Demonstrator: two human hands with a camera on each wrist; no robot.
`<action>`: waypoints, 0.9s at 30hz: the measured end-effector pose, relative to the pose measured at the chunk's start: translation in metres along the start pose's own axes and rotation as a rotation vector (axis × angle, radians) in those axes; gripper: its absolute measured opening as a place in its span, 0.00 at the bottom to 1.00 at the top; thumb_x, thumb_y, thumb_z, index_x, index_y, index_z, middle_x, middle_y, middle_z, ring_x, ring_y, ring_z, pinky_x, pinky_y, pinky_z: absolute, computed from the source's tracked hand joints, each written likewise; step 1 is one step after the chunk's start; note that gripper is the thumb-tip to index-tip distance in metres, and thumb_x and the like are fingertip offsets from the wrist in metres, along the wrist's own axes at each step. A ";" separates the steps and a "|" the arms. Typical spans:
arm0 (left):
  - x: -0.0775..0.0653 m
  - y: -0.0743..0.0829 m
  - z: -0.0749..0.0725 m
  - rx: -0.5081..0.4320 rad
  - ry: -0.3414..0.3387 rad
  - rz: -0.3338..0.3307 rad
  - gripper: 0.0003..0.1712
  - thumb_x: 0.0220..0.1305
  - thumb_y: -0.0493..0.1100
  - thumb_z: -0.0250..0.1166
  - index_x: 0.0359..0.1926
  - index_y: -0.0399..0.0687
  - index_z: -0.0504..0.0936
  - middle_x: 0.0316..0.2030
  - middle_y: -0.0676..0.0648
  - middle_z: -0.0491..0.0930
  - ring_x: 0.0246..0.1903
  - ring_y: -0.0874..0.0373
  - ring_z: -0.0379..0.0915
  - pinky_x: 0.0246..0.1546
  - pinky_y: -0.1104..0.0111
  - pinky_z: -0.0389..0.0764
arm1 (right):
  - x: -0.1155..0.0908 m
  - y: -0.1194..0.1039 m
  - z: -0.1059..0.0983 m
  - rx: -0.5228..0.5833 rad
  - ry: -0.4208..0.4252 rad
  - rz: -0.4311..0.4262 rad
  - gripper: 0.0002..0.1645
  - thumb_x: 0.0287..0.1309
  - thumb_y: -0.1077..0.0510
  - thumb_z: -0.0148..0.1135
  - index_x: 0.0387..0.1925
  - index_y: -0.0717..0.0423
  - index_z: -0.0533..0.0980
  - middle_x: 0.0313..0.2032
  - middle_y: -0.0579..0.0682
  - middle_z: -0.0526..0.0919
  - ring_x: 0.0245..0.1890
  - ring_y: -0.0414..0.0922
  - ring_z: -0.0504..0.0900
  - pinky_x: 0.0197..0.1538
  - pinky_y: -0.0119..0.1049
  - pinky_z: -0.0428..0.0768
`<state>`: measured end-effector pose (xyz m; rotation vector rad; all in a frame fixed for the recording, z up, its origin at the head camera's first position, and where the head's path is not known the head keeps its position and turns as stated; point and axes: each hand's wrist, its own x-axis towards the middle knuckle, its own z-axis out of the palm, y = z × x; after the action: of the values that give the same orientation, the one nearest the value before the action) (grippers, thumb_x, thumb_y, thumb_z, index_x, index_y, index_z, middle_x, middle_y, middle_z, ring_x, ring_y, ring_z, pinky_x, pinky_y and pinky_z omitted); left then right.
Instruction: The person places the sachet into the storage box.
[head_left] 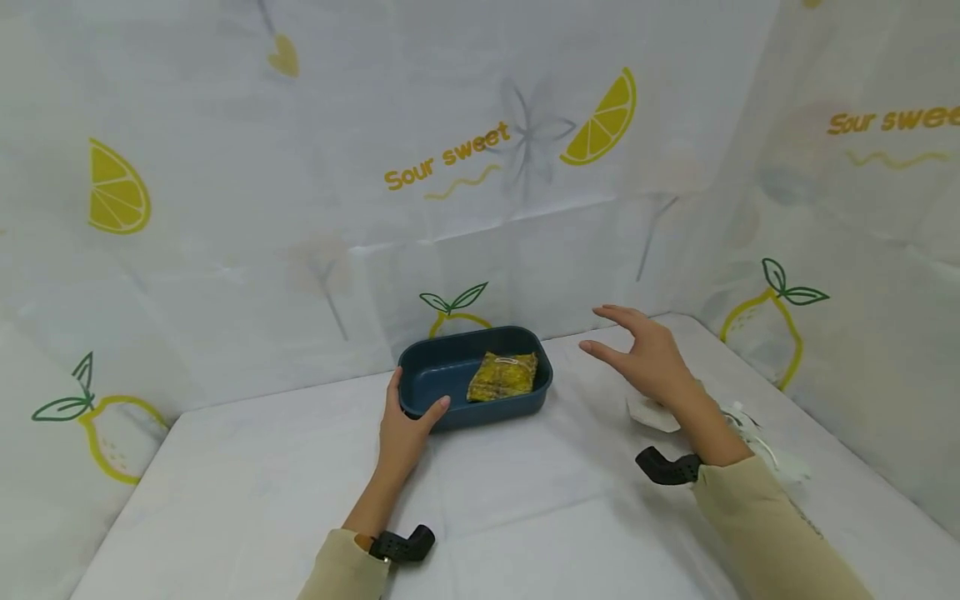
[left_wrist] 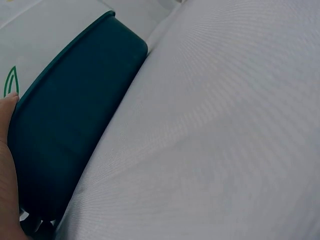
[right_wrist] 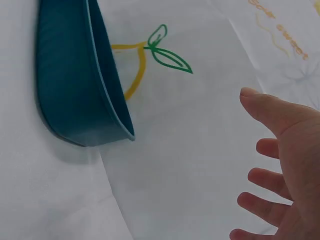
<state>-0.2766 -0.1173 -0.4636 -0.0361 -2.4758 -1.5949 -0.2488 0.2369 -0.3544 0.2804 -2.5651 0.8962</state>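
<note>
My right grip point(right_wrist: 300, 170) comes in at the right edge, thumb spread apart from the four fingers, their tips pointing left. Well apart from me, a teal-blue container point(right_wrist: 72, 80) sits on the white-covered tabletop point(right_wrist: 55, 195), cut off by the top edge, its inside mostly hidden. Beyond it hangs a white sheet point(right_wrist: 190, 160) printed with a yellow lemon outline point(right_wrist: 142, 65), partly covered by the container, green leaves point(right_wrist: 172, 60), and blurred orange lettering point(right_wrist: 292, 42) beside a yellow squiggle point(right_wrist: 271, 37).
</note>
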 end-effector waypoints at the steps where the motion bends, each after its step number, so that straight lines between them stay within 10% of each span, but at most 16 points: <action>1: 0.000 0.000 0.000 0.000 0.001 0.000 0.58 0.49 0.71 0.66 0.74 0.68 0.45 0.75 0.49 0.50 0.73 0.46 0.48 0.67 0.42 0.56 | -0.001 0.003 -0.002 0.005 0.021 0.003 0.38 0.55 0.38 0.65 0.64 0.49 0.70 0.64 0.55 0.71 0.66 0.56 0.67 0.62 0.58 0.67; 11: 0.000 -0.001 0.000 -0.003 -0.005 -0.017 0.57 0.49 0.70 0.67 0.74 0.72 0.44 0.75 0.50 0.48 0.73 0.45 0.47 0.66 0.41 0.56 | -0.007 0.045 -0.009 -0.020 0.021 0.152 0.46 0.54 0.31 0.62 0.68 0.49 0.65 0.68 0.58 0.65 0.68 0.60 0.61 0.63 0.61 0.63; 27: 0.000 0.001 0.000 0.013 -0.003 -0.009 0.57 0.50 0.71 0.66 0.74 0.70 0.45 0.75 0.48 0.50 0.73 0.44 0.48 0.66 0.41 0.57 | -0.017 0.079 -0.011 -0.137 -0.340 0.353 0.71 0.45 0.21 0.58 0.73 0.66 0.47 0.67 0.75 0.54 0.65 0.70 0.59 0.61 0.66 0.62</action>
<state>-0.2761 -0.1175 -0.4630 -0.0249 -2.4919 -1.5831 -0.2556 0.3054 -0.3975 -0.0731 -3.0400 0.8432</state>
